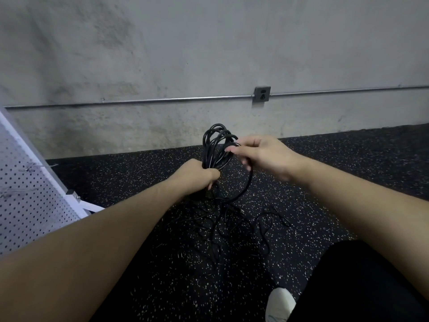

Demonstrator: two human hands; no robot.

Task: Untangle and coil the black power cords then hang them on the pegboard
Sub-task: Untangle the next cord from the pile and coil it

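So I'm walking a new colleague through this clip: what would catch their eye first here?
First, the coil of black cord held up mid-frame: the left hand grips its base while the right hand pinches a strand at its top. Below, more loose cords lie tangled on the speckled floor. A white pegboard leans at the left edge.

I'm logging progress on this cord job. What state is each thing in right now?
coiled cord: looped, held upright
left hand: grips the coil's base
right hand: pinches a loop at the coil's top
loose cords: tangled on the floor
pegboard: leaning, no cord on its visible part
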